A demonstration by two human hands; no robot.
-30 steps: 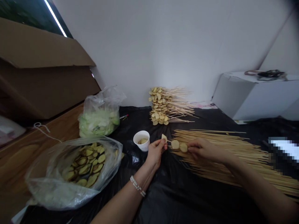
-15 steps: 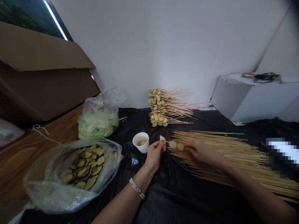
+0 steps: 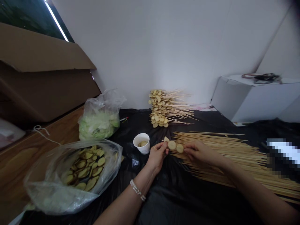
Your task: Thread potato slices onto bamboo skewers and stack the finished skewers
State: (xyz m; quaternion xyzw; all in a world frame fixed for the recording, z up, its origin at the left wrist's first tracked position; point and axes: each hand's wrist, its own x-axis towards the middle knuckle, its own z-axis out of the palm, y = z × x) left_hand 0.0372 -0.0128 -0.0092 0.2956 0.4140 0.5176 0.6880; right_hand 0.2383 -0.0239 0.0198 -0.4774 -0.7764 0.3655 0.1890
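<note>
Between my hands, a thin wooden skewer carries two round potato slices. My left hand pinches a third potato slice at the skewer's left end, where a bit of the tip sticks out past it. With fingers closed, my right hand grips the skewer just right of the round slices; the stick's rear part is hidden by the hand. A white cup with a few slices inside stands left of my left hand. Under my right forearm lies a wide spread of bare skewers.
Filled potato skewers are stacked at the back by the wall. An open plastic bag of potato slices lies at left, a bag of pale green vegetable behind it. A cardboard box stands far left, a white box at right.
The third slice has gone onto the skewer tip, and its gap to the two round slices has closed. My left hand has shifted slightly right.
</note>
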